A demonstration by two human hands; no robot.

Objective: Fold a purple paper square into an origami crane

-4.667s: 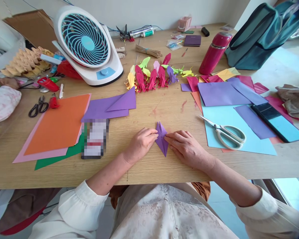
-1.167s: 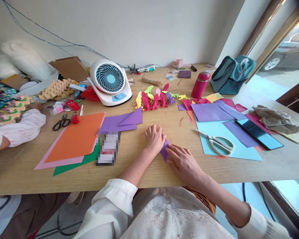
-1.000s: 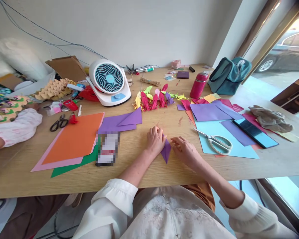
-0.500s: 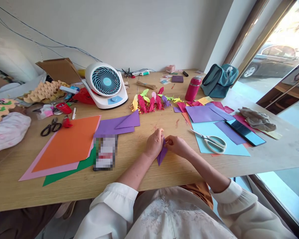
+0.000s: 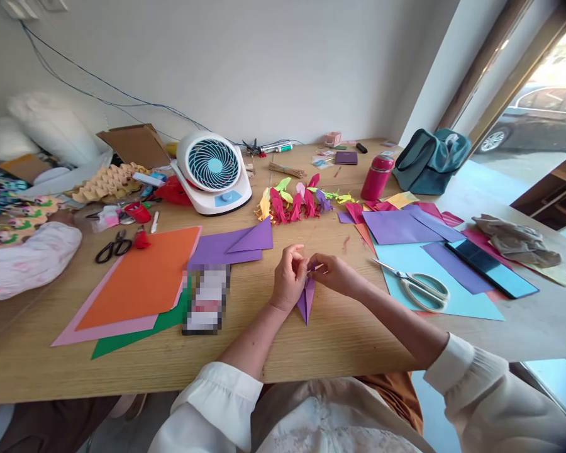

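Between my hands is a piece of folded purple paper (image 5: 306,303), a narrow kite shape whose point faces me. My left hand (image 5: 288,277) is closed on its left side, thumb and fingers pinched near the upper part. From the right, my right hand (image 5: 332,274) pinches the paper's upper edge with thumb and fingertips. The fingers hide the top of the fold. Beyond my hands lies a heap of folded paper shapes (image 5: 295,204) in red, yellow, green and purple. More purple sheets (image 5: 226,248) rest to the left of my hands.
Left are orange paper (image 5: 136,277), black scissors (image 5: 113,246), a blurred-out flat object (image 5: 206,301) and a white fan (image 5: 214,173). Right are white-handled scissors (image 5: 422,289) on light blue paper (image 5: 466,305), a phone (image 5: 488,267) and a red flask (image 5: 377,177). Another person's sleeve (image 5: 38,261) shows far left.
My view has shifted a little, so the table things sit differently in the picture. My fingers have moved slightly at the top of the purple paper, and more of its lower point shows.
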